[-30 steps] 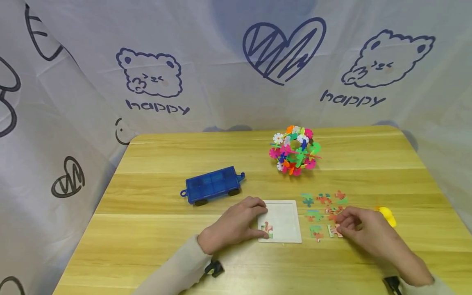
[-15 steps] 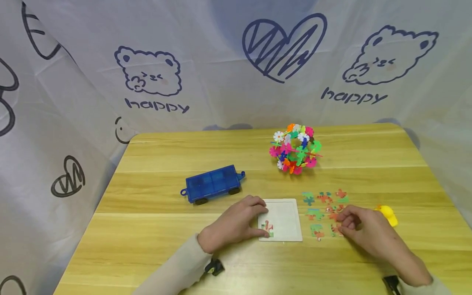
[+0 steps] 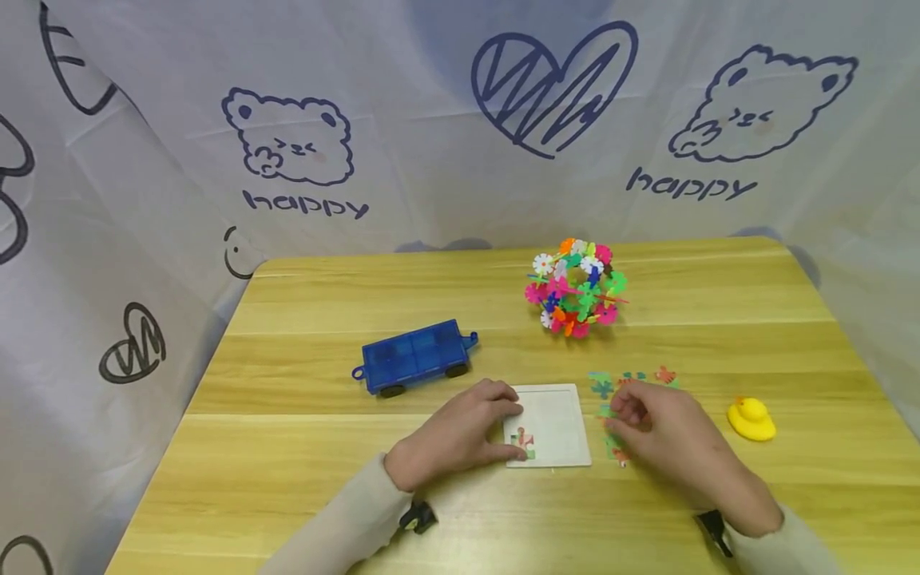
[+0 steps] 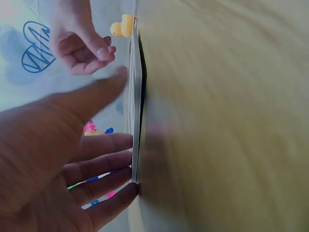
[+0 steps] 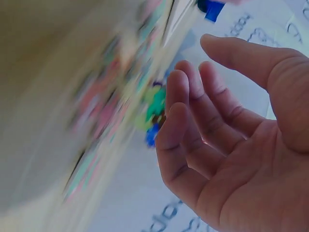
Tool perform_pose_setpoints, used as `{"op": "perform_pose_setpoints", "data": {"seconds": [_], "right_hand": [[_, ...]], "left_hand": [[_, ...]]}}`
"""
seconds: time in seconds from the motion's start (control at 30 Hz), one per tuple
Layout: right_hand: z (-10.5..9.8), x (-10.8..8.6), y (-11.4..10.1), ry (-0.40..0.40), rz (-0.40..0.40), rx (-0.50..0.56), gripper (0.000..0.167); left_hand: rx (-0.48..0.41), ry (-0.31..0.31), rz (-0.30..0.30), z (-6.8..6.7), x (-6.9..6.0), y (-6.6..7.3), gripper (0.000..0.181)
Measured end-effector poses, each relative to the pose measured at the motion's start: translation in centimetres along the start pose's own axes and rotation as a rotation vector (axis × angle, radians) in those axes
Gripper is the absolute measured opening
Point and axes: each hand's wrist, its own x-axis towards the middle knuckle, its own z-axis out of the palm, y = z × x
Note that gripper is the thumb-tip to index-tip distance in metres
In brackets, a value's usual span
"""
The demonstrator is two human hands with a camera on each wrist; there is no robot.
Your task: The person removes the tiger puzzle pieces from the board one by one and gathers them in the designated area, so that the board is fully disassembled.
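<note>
My left hand (image 3: 460,431) rests at the left side of a white puzzle tray (image 3: 557,423), its fingers fairly straight and touching the edge. Its thumb lies by a red and green jigsaw piece (image 3: 525,439) in the tray's near left corner. Over several loose jigsaw pieces (image 3: 601,386) right of the tray hovers my right hand (image 3: 672,431), covering some of them. In the right wrist view the fingers of the right hand (image 5: 227,135) are loosely bent, with the thumb apart and nothing visible between them. The pieces below are blurred there.
A blue toy trailer (image 3: 415,355) stands left of the tray on the wooden table (image 3: 287,471). Behind the loose pieces sits a ball of colourful flower-shaped links (image 3: 577,287). A yellow rubber duck (image 3: 751,419) lies right of my right hand. A printed cloth (image 3: 424,120) hangs behind.
My right hand has moved left across the loose pieces, from the right-hand ones toward the tray, uncovering the duck. My left hand stays at the tray.
</note>
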Motion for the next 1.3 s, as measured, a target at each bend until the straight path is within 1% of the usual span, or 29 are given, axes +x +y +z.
{"op": "perform_pose_setpoints", "data": {"seconds": [0.07, 0.13, 0.23, 0.3, 0.37, 0.47, 0.57, 0.67, 0.8, 0.97, 1.13, 1.3], "right_hand": [[0.4, 0.6, -0.9, -0.022, -0.029, 0.004, 0.016], [0.8, 1.2, -1.8, -0.055, -0.058, 0.033, 0.015], [1.3, 2.0, -3.0, -0.111, -0.079, 0.071, 0.013], [1.8, 2.4, -3.9, -0.152, -0.084, 0.078, 0.012], [2.5, 2.8, -4.7, -0.187, -0.101, 0.058, 0.013], [3.8, 3.2, -5.8, -0.216, -0.160, -0.011, 0.016], [5.0, 3.4, -6.5, -0.214, -0.225, -0.087, 0.018], [5.8, 3.5, -7.1, -0.215, -0.253, -0.115, 0.020], [6.2, 3.5, -7.5, -0.226, -0.236, -0.100, 0.019], [6.3, 3.3, -7.8, -0.221, -0.181, -0.078, 0.021], [6.2, 3.2, -7.8, -0.205, -0.118, -0.053, 0.027], [6.1, 3.4, -7.4, -0.227, -0.118, -0.018, 0.026]], "left_hand": [[-0.001, -0.008, 0.007, -0.1, -0.1, 0.0, 0.066], [-0.002, -0.016, 0.011, -0.2, -0.1, -0.1, 0.070], [-0.001, -0.019, 0.018, -0.4, -0.2, -0.1, 0.074], [0.000, -0.014, 0.027, -0.4, -0.2, -0.2, 0.074], [0.004, -0.007, 0.035, -0.4, -0.2, -0.4, 0.074], [0.005, -0.003, 0.038, -0.4, -0.2, -0.5, 0.073], [0.000, 0.001, 0.038, -0.2, -0.1, -0.5, 0.071], [-0.010, 0.001, 0.038, -0.1, 0.0, -0.4, 0.066], [0.001, 0.005, 0.056, -0.1, 0.0, -0.3, 0.059], [0.015, 0.012, 0.084, -0.2, 0.1, -0.1, 0.055], [0.016, -0.003, 0.065, -0.3, 0.1, 0.0, 0.060], [0.025, -0.013, 0.057, -0.2, 0.2, 0.1, 0.061]]}}
